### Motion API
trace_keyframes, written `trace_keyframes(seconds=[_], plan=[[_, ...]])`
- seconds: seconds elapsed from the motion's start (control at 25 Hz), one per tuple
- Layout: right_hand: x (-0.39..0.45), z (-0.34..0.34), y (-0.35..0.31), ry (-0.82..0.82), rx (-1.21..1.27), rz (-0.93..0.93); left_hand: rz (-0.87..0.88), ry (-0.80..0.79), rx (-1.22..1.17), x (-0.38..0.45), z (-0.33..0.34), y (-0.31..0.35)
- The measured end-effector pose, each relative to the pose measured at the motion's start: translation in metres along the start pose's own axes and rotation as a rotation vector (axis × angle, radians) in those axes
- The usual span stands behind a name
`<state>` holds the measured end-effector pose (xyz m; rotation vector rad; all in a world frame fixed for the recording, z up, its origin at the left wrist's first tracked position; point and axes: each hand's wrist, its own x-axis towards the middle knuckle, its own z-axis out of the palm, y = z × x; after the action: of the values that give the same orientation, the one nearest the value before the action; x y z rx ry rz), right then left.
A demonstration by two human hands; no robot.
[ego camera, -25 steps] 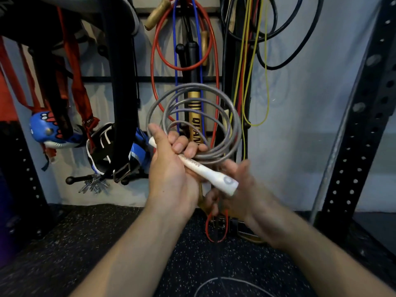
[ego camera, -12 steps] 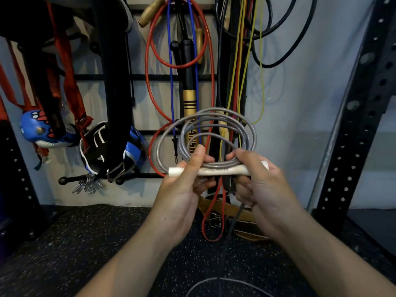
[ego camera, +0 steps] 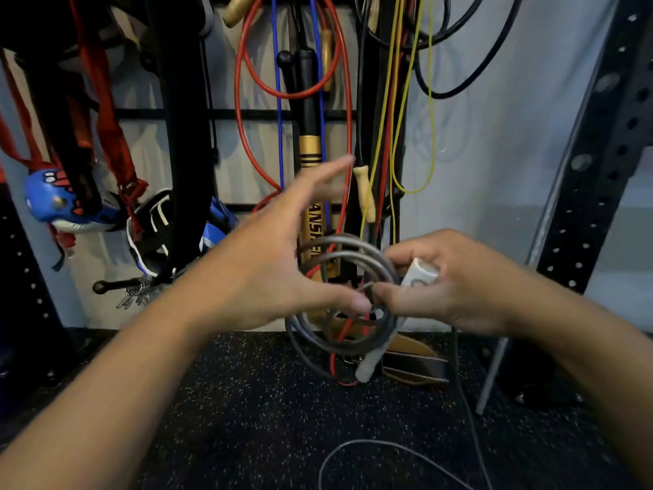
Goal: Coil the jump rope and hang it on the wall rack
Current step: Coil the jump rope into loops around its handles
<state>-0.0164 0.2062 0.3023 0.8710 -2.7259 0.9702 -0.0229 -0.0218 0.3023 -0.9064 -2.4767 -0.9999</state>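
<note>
The grey jump rope is wound in several loops in front of me, with its white handle pointing down and toward the floor. My right hand is closed around the upper end of the handle and the loops. My left hand is spread wide beside the coil, fingers apart and blurred, its thumb tip close to the loops. A loose length of the grey rope trails on the floor below. The wall rack with its black bars is behind, crowded with hanging ropes.
Red, blue, yellow and black ropes hang from the rack, along with a gold-banded bat. Red straps, a blue toy and gloves hang at left. A black perforated upright stands at right. A leather belt lies on the speckled floor.
My left hand let go of the handle and spread open. The coil swung down from upright, and the handle turned from level to pointing down, held by my right hand alone.
</note>
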Motion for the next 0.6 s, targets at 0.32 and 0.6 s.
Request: trace_keyframes(seconds=[0.32,0.6], plan=[[0.000,0.006,0.005,0.046,-0.206,-0.088,-0.071,-0.037,-0.066,-0.002,0.048,0.007],[0.003,0.006,0.006,0.014,0.386,-0.089,-0.066,0.081,-0.429,-0.004,0.058,0.007]])
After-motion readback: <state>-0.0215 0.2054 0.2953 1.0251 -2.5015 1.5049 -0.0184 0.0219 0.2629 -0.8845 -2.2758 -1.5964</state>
